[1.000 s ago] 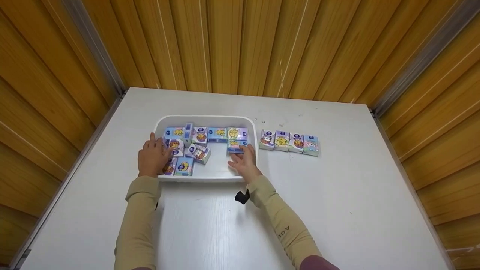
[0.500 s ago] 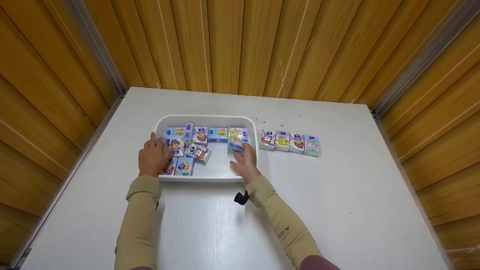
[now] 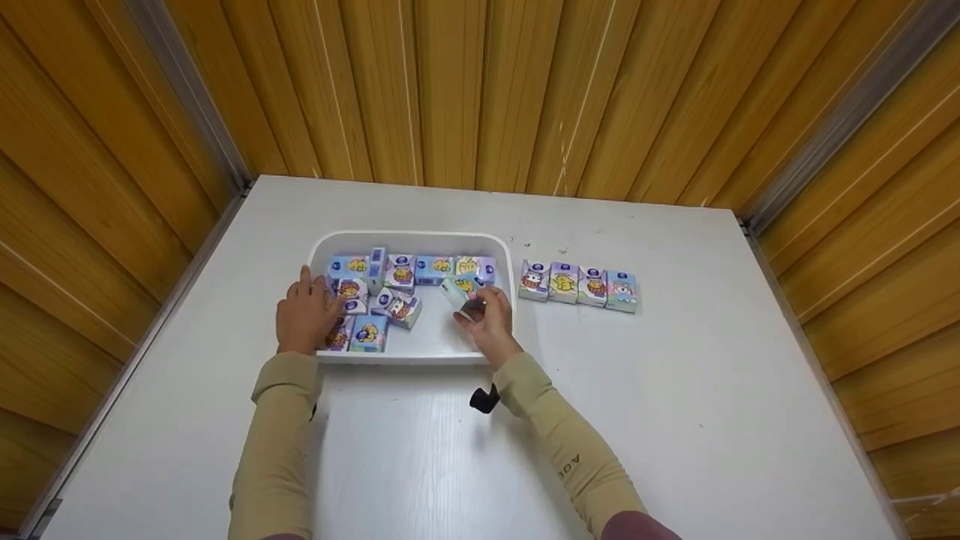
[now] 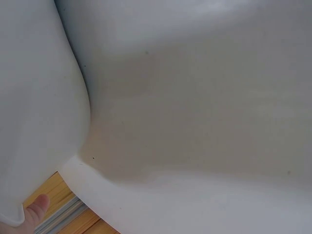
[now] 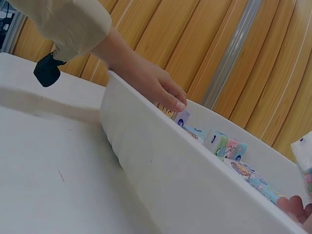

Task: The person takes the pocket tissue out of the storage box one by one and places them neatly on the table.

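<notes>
My left hand (image 3: 304, 319) holds the left wall of the white tray (image 3: 405, 358), its thumb inside over the packs and a fingertip showing outside the wall in the left wrist view. My right hand (image 3: 491, 322) pinches a small blue-green pack printed with a yellow cartoon figure (image 3: 459, 289), which looks like a tissue pack. It is tilted over the right part of the tray. In the right wrist view, fingers (image 5: 295, 207) of the right hand show at the lower right beneath this pack (image 5: 306, 161). Several similar packs lie in the tray, among them a blue one (image 3: 369, 334) near my left hand.
Right of the tray, several packs stand side by side in a row on the white table (image 3: 697, 360), the nearest a purple one (image 3: 534, 280). One narrow pack (image 3: 376, 268) stands on edge in the tray. Wood-look panels (image 3: 480, 97) enclose the table's back and sides.
My right hand has picked the blue pack off its place below the purple one at the tray's right end and turned it, now tilted to the left. The left hand has stayed put.
</notes>
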The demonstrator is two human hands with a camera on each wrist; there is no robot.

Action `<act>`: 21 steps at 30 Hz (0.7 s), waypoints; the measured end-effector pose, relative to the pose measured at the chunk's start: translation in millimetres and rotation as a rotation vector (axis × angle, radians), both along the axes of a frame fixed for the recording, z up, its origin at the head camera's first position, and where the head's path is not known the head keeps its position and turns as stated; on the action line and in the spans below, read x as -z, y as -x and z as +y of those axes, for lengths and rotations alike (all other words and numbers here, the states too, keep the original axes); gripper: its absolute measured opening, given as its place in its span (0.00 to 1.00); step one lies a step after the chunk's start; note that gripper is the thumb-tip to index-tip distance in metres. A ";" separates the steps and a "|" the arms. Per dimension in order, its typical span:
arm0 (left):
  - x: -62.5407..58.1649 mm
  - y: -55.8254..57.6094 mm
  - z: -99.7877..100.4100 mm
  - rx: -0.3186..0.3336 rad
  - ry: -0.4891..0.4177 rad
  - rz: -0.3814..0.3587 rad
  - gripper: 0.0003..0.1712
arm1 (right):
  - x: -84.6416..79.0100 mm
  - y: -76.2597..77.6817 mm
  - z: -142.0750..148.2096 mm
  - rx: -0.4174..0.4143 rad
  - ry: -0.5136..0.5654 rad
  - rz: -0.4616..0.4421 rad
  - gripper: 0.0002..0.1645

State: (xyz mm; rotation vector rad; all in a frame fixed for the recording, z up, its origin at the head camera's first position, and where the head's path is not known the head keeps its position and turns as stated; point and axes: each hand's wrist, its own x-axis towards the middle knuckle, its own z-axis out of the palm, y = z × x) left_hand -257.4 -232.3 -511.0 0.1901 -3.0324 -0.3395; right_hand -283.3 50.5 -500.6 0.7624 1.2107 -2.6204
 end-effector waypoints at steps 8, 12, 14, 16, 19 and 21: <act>-0.6 0.3 -0.7 0.000 -0.011 -0.015 0.41 | -6.6 0.1 6.7 -0.086 0.041 0.058 0.09; -1.4 0.4 -0.3 -0.002 -0.018 -0.014 0.40 | -16.3 2.5 15.8 -0.125 -0.003 0.104 0.10; -1.5 0.2 0.0 -0.004 -0.020 -0.017 0.40 | -22.6 3.8 21.3 -0.149 -0.038 0.141 0.11; -1.6 -0.2 0.3 -0.003 -0.020 -0.021 0.40 | -29.0 4.7 27.4 -0.167 -0.084 0.183 0.11; -1.1 -0.4 -0.1 0.002 -0.019 -0.017 0.40 | -36.6 6.6 37.8 -0.178 -0.142 0.242 0.13; -0.5 -0.5 -0.4 0.005 -0.016 -0.011 0.40 | -40.0 8.4 46.1 -0.185 -0.184 0.268 0.15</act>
